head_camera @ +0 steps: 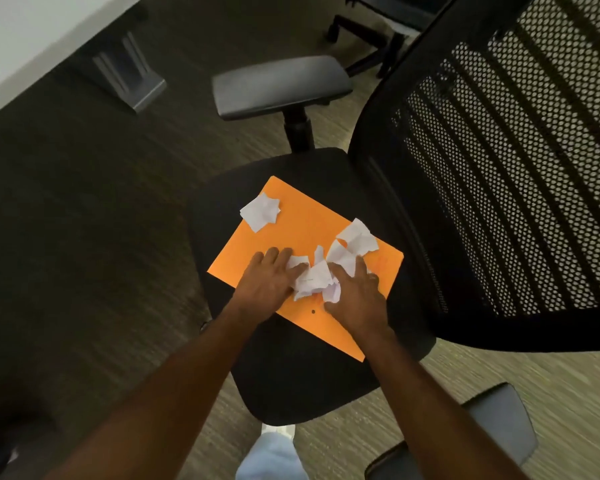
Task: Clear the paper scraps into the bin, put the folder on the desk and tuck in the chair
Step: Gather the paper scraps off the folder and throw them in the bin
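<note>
An orange folder (309, 223) lies flat on the black seat of an office chair (291, 375). White crumpled paper scraps lie on it. One scrap (260, 211) sits alone near the folder's far left corner. A bunch of scraps (314, 280) is pressed between my left hand (267, 284) and my right hand (355, 296), both cupped palm-down on the folder. More scraps (355, 240) lie just beyond my right hand's fingers. No bin is in view.
The chair's mesh backrest (516, 174) rises on the right; grey armrests sit at the far side (281, 84) and near right (499, 424). A white desk edge (32, 39) with a metal leg foot (132, 77) is at top left. Another chair's base (368, 32) stands behind. Carpet surrounds.
</note>
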`<control>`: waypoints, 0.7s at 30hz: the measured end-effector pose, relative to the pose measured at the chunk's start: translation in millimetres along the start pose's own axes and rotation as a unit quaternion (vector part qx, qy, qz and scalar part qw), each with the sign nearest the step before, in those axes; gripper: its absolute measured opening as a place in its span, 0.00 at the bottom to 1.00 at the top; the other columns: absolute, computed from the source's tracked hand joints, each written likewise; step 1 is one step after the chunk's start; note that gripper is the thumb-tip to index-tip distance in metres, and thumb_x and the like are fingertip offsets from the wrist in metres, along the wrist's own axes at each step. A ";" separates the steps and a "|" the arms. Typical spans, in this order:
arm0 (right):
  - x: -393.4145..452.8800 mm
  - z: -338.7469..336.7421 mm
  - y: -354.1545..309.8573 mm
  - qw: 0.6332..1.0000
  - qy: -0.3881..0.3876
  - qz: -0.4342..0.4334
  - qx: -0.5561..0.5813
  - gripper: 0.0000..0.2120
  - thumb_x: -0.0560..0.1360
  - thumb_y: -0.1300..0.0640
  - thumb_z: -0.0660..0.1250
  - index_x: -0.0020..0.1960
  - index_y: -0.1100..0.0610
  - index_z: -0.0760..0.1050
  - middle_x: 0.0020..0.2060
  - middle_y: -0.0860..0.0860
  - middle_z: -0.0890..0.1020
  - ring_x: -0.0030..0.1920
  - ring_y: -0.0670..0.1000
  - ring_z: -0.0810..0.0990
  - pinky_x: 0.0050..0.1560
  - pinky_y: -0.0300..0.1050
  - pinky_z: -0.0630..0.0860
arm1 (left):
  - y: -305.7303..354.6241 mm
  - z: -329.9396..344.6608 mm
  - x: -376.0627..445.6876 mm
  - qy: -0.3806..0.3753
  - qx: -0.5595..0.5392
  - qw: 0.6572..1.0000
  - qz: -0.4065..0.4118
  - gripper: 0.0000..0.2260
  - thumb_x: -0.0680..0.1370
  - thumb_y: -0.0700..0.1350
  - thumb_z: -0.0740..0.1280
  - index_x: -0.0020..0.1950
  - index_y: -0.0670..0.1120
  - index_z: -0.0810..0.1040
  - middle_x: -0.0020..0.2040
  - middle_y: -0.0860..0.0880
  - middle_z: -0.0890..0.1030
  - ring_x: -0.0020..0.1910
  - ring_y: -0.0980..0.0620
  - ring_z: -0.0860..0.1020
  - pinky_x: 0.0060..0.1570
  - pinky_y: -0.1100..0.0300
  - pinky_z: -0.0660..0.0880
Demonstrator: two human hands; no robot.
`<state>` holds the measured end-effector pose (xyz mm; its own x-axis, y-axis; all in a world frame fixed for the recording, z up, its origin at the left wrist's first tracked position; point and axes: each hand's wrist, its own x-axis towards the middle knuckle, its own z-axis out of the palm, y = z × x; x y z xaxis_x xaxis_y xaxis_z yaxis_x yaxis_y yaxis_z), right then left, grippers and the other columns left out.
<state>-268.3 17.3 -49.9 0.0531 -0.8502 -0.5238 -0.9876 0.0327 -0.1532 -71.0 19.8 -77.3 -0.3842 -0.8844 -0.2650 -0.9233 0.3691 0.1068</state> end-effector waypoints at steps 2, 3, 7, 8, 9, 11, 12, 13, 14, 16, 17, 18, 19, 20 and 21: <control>0.4 0.9 0.9 0.999 0.051 -0.002 -0.006 0.29 0.76 0.47 0.71 0.73 0.40 0.65 0.75 0.54 0.62 0.69 0.61 0.68 0.53 0.50 0.79 | -4.7 -0.2 2.8 0.012 0.003 1.000 0.017 0.23 0.76 0.49 0.70 0.71 0.55 0.72 0.67 0.43 0.72 0.59 0.41 0.73 0.54 0.46 0.74; 1.1 1.6 1.4 0.998 0.070 -0.002 -0.005 0.26 0.76 0.48 0.71 0.72 0.41 0.68 0.73 0.53 0.66 0.66 0.59 0.71 0.51 0.48 0.79 | -6.1 -0.7 4.1 0.018 0.001 1.000 0.022 0.21 0.76 0.48 0.70 0.69 0.55 0.73 0.64 0.43 0.73 0.56 0.42 0.73 0.51 0.47 0.75; 4.1 8.8 2.1 0.994 0.099 0.013 0.043 0.23 0.76 0.49 0.72 0.69 0.43 0.73 0.67 0.53 0.73 0.62 0.56 0.75 0.50 0.47 0.79 | -8.3 -1.9 11.2 0.035 -0.003 0.999 0.027 0.15 0.78 0.46 0.69 0.65 0.53 0.77 0.58 0.45 0.76 0.50 0.46 0.74 0.42 0.51 0.75; 4.7 11.1 1.4 0.993 0.106 0.019 0.058 0.22 0.75 0.50 0.73 0.68 0.44 0.74 0.65 0.53 0.75 0.61 0.56 0.76 0.51 0.46 0.79 | -8.8 -1.4 12.9 0.036 -0.005 0.999 0.029 0.15 0.78 0.46 0.69 0.65 0.52 0.77 0.58 0.45 0.76 0.50 0.46 0.74 0.41 0.52 0.75; 5.2 13.3 0.5 0.991 0.114 0.025 0.073 0.21 0.75 0.51 0.74 0.67 0.45 0.75 0.63 0.53 0.76 0.59 0.55 0.78 0.51 0.45 0.79 | -9.4 -1.5 13.8 0.037 -0.009 0.999 0.029 0.14 0.78 0.46 0.69 0.64 0.52 0.77 0.58 0.46 0.76 0.50 0.46 0.74 0.41 0.52 0.75; 6.9 15.6 -0.1 0.985 0.127 0.037 0.113 0.18 0.75 0.53 0.75 0.64 0.47 0.78 0.59 0.52 0.79 0.57 0.53 0.79 0.50 0.42 0.77 | -10.4 -1.2 14.3 0.043 -0.024 0.999 0.023 0.13 0.79 0.46 0.69 0.63 0.52 0.78 0.56 0.46 0.77 0.49 0.47 0.74 0.40 0.53 0.75; 7.9 15.4 0.5 0.981 0.131 0.040 0.137 0.16 0.75 0.54 0.74 0.62 0.48 0.79 0.57 0.52 0.81 0.55 0.52 0.80 0.48 0.40 0.76 | -10.8 -0.7 14.1 0.046 -0.032 0.998 0.020 0.12 0.79 0.46 0.68 0.63 0.52 0.78 0.55 0.47 0.77 0.49 0.48 0.74 0.40 0.53 0.74; 8.9 14.3 1.6 0.977 0.135 0.042 0.160 0.14 0.76 0.55 0.73 0.60 0.50 0.81 0.55 0.52 0.82 0.54 0.51 0.81 0.46 0.39 0.75 | -11.1 -0.3 13.8 0.049 -0.040 0.998 0.017 0.12 0.79 0.46 0.68 0.63 0.52 0.79 0.56 0.47 0.77 0.49 0.48 0.74 0.40 0.54 0.73; 9.6 12.8 3.0 0.972 0.136 0.045 0.186 0.11 0.76 0.55 0.73 0.58 0.51 0.82 0.53 0.52 0.84 0.52 0.51 0.82 0.44 0.39 0.74 | -11.5 0.3 13.4 0.054 -0.049 0.997 0.013 0.13 0.79 0.45 0.68 0.63 0.52 0.78 0.56 0.47 0.77 0.49 0.48 0.74 0.39 0.55 0.73; 10.6 9.2 6.2 0.960 0.129 0.052 0.242 0.09 0.75 0.56 0.74 0.54 0.54 0.84 0.49 0.52 0.87 0.49 0.52 0.84 0.41 0.40 0.75 | -12.3 -1.0 13.5 0.074 -0.077 0.994 -0.011 0.13 0.78 0.44 0.69 0.63 0.52 0.80 0.55 0.48 0.78 0.49 0.48 0.75 0.39 0.56 0.72; 11.2 7.8 8.8 0.954 0.123 0.060 0.266 0.09 0.74 0.56 0.75 0.54 0.55 0.84 0.49 0.52 0.87 0.48 0.52 0.84 0.39 0.39 0.73 | -12.5 -2.9 14.0 0.092 -0.096 0.991 -0.033 0.13 0.78 0.43 0.70 0.62 0.52 0.81 0.54 0.48 0.79 0.49 0.48 0.76 0.38 0.57 0.73; 11.5 6.2 11.1 0.948 0.115 0.070 0.287 0.10 0.74 0.56 0.75 0.54 0.55 0.84 0.50 0.52 0.87 0.48 0.52 0.84 0.37 0.37 0.72 | -13.1 -5.0 14.8 0.112 -0.123 0.984 -0.061 0.12 0.78 0.43 0.71 0.61 0.51 0.82 0.52 0.48 0.80 0.49 0.48 0.77 0.38 0.56 0.75; 11.2 5.0 12.9 0.943 0.104 0.078 0.308 0.11 0.73 0.56 0.76 0.55 0.55 0.84 0.51 0.52 0.87 0.49 0.53 0.83 0.38 0.37 0.71 | -13.8 -7.1 15.2 0.133 -0.160 0.974 -0.091 0.11 0.78 0.42 0.71 0.60 0.50 0.82 0.51 0.48 0.81 0.49 0.48 0.78 0.40 0.55 0.77; 10.6 3.2 14.8 0.936 0.094 0.083 0.329 0.13 0.72 0.56 0.77 0.56 0.55 0.84 0.51 0.52 0.86 0.51 0.54 0.83 0.40 0.38 0.72 | -14.8 -8.5 16.2 0.153 -0.204 0.960 -0.119 0.10 0.78 0.42 0.70 0.59 0.49 0.83 0.50 0.47 0.81 0.49 0.48 0.78 0.42 0.53 0.78; 10.8 0.8 17.5 0.927 0.086 0.085 0.354 0.13 0.71 0.56 0.78 0.55 0.55 0.84 0.50 0.51 0.86 0.50 0.54 0.83 0.41 0.39 0.74 | -15.2 -9.9 18.6 0.169 -0.252 0.942 -0.147 0.10 0.79 0.42 0.69 0.59 0.47 0.83 0.50 0.47 0.82 0.49 0.48 0.79 0.44 0.52 0.78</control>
<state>-284.9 9.1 -58.8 -0.1788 -0.8701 -0.4593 -0.6316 0.4595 -0.6245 -64.2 -5.1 -74.4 -0.0121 -0.9990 -0.0437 -0.8420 -0.0134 0.5394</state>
